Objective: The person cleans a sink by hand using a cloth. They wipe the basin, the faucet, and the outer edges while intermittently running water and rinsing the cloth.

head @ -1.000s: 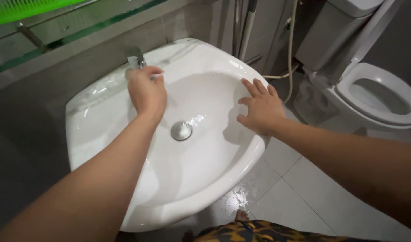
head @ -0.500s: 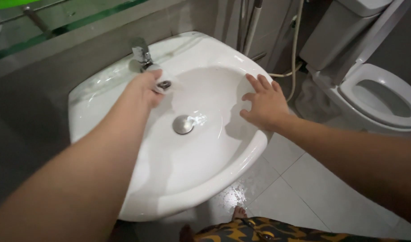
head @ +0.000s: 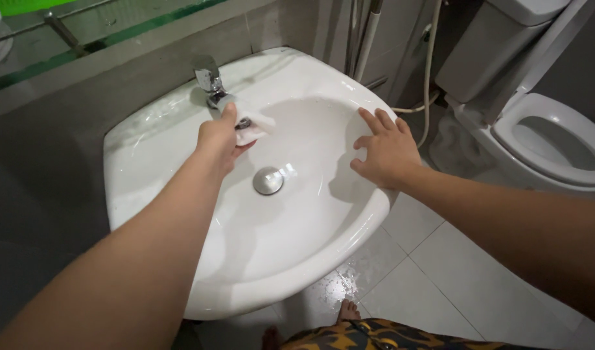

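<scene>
A white wash basin (head: 148,162) fills the middle of the view, with a round metal drain plug (head: 268,181) at its bottom. My left hand (head: 218,136) grips a small white cloth (head: 253,125) and holds it against the spout of the chrome tap (head: 210,81) at the basin's back. My right hand (head: 386,149) lies flat, fingers spread, on the basin's right rim and holds nothing.
A white toilet (head: 550,139) with its seat down stands to the right, its cistern behind. A hose (head: 429,71) hangs on the wall between toilet and basin. A glass shelf (head: 83,32) runs above the basin. The tiled floor (head: 440,279) is wet below; my toes show there.
My left hand has shifted from over the tap down to the spout, and the white cloth now shows in it. The right hand stays on the rim. The camera has moved closer.
</scene>
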